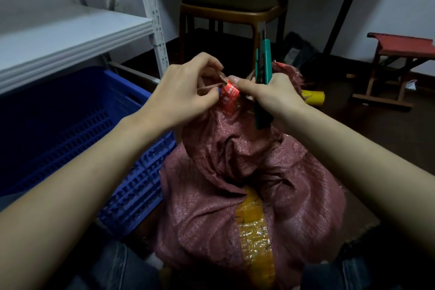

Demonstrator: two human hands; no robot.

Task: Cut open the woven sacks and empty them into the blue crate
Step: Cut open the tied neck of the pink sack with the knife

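Observation:
A full reddish woven sack (235, 183) stands upright between my knees, with a strip of yellow tape (255, 238) down its front. Its neck is bunched at the top, where a red tag (229, 97) hangs. My left hand (186, 92) pinches the tie at the neck. My right hand (270, 96) grips a green utility knife (264, 63) that points up, while its thumb presses on the tag. The blue crate (70, 129) stands to the left of the sack, its inside dark.
A white metal shelf (70, 35) overhangs the crate at the left. Behind the sack stand a wooden chair (235, 14) and, at the right, a small red stool (400, 63). A yellow object (313, 97) lies on the dark floor behind my right hand.

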